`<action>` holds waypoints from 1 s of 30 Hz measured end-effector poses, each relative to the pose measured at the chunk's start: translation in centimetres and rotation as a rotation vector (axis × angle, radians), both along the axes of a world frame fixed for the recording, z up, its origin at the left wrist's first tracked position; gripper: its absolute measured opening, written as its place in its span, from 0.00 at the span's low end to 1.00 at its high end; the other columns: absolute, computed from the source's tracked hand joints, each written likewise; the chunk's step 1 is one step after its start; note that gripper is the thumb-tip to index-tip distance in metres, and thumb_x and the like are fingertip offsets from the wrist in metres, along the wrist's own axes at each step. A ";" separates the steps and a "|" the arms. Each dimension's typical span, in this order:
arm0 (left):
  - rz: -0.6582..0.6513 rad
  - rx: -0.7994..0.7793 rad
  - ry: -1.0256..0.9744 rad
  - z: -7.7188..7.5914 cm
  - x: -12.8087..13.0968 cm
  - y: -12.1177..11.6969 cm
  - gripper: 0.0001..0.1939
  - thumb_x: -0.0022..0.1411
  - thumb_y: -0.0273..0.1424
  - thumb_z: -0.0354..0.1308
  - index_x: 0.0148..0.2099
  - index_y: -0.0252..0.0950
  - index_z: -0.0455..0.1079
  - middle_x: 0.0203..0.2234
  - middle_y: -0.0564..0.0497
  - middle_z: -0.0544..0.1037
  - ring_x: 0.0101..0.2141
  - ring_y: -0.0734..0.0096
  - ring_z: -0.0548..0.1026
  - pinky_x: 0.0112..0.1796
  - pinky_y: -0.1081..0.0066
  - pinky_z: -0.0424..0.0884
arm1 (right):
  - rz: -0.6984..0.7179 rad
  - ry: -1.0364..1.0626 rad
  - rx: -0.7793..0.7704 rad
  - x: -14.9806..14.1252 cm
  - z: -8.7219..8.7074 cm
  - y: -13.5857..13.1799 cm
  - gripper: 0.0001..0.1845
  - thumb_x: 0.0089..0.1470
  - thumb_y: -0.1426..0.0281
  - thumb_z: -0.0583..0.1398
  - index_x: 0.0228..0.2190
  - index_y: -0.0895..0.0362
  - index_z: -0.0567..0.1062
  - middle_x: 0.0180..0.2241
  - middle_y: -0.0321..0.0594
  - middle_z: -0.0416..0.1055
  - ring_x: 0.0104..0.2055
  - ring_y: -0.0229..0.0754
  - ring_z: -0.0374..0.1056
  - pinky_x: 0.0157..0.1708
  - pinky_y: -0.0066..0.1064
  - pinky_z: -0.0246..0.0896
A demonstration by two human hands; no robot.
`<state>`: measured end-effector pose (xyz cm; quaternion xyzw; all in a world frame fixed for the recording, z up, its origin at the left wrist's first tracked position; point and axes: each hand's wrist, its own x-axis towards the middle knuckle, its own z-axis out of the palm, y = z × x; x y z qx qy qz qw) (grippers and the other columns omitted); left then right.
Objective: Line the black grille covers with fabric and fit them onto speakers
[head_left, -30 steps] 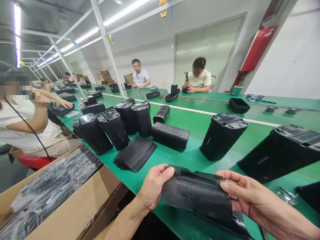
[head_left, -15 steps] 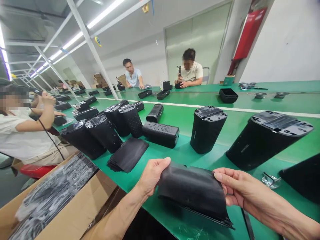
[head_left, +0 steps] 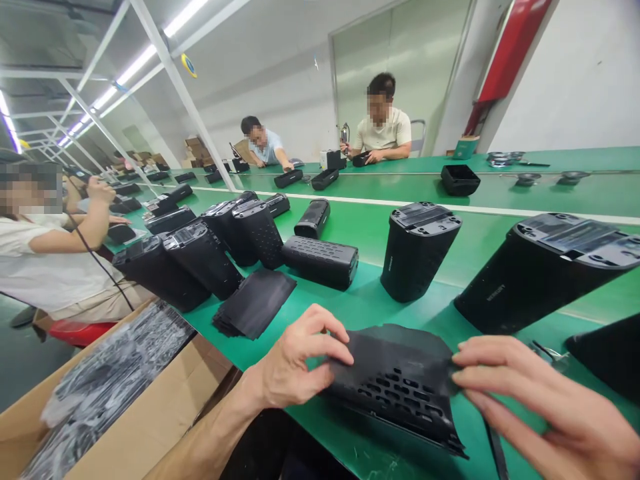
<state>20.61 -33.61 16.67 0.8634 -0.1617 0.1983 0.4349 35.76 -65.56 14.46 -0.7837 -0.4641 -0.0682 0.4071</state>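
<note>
Green bench (head_left: 370, 287) beneath your hands. Black perforated sleeve (head_left: 395, 393) between them. Left hand (head_left: 300, 357): fingers (head_left: 325, 333) pressed together, pinching the sleeve's upper left edge. Right hand (head_left: 540, 400): fingers (head_left: 500, 363) close together, tips against its right edge.

Speaker lettering (head_left: 497, 301) (blurred, perhaps a brand)

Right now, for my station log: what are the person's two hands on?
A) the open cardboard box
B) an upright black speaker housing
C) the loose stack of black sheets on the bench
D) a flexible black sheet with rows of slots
D. The left hand and right hand lie on either side of the flexible black sheet, its rows of slots showing between them.
</note>
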 end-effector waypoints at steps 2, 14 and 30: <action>0.020 0.174 0.036 -1.1 -1.1 0.3 0.19 0.55 0.15 0.59 0.44 0.39 0.81 0.48 0.44 0.78 0.50 0.58 0.72 0.50 0.59 0.72 | 0.106 -0.143 -0.108 -1.2 -1.4 -0.4 0.07 0.66 0.65 0.63 0.41 0.44 0.83 0.52 0.42 0.75 0.56 0.52 0.72 0.48 0.37 0.74; 0.420 -0.006 0.331 -3.7 1.0 1.3 0.14 0.66 0.34 0.66 0.54 0.43 0.77 0.46 0.49 0.77 0.45 0.62 0.75 0.42 0.64 0.73 | -0.321 0.248 -0.267 1.4 -3.2 1.4 0.25 0.58 0.40 0.62 0.41 0.46 0.79 0.40 0.39 0.79 0.36 0.51 0.75 0.32 0.40 0.71; 0.213 -0.645 0.465 -0.5 2.0 -0.9 0.17 0.67 0.46 0.66 0.47 0.40 0.69 0.33 0.58 0.73 0.17 0.82 0.68 0.17 0.76 0.64 | -0.363 0.732 -0.022 -0.7 0.4 3.2 0.31 0.60 0.35 0.59 0.47 0.46 0.69 0.37 0.36 0.76 0.36 0.45 0.71 0.31 0.31 0.67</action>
